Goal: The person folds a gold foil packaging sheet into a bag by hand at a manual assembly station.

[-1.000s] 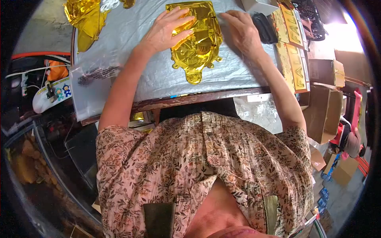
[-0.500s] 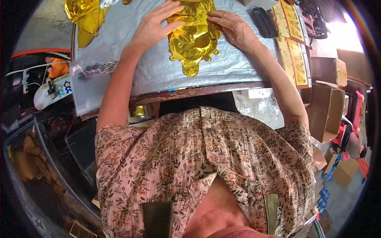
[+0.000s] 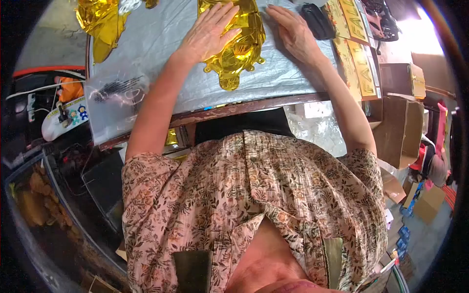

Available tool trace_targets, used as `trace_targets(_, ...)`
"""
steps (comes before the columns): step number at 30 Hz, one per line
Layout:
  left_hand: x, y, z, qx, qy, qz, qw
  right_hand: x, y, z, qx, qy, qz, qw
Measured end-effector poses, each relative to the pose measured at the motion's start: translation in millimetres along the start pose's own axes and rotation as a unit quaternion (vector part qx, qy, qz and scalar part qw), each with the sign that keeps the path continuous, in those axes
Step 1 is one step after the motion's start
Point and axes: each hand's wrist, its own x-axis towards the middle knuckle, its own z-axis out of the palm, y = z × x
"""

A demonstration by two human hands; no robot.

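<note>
A shiny gold foil piece [image 3: 239, 46], wrinkled and with small tabs at its near end, lies flat on the silver-covered table [image 3: 171, 58]. My left hand [image 3: 207, 33] rests on the foil's left side, palm down with fingers stretched out. Just right of the foil, my right hand [image 3: 294, 31] lies on the table cover, its fingers extended and nothing held. The far end of the foil is cut off by the top of the frame.
More crumpled gold foil [image 3: 105, 36] hangs at the table's left. A clear plastic bag [image 3: 115, 105] lies at the near left corner. On the right are a black tray [image 3: 317, 22], printed "FALL" packages [image 3: 359, 73] and cardboard boxes [image 3: 398, 127].
My left hand has moved right and nearer, flat onto the foil. My right hand has come off the foil's right edge, onto the cover, with its fingers straightened.
</note>
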Motion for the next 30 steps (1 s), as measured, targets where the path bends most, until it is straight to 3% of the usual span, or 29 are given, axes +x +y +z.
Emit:
trace_targets(2,0,0,1,0.014,0.007,0.014,1.0,-18,-11,-7,-0.168,-0.045,0.012,0.985)
trace_targets(5,-1,1,-1,0.024,0.002,0.014,1.0,-31,-26,-6,-0.177,-0.092,0.039,0.979)
trace_targets(18,0,1,3,0.007,0.02,0.013,1.0,-21,-43,-1,-0.193,-0.143,0.036,0.97)
trace_targets(30,-2,1,6,0.033,0.031,0.03,0.999,-16,-45,16,-0.189,-0.091,0.033,0.977)
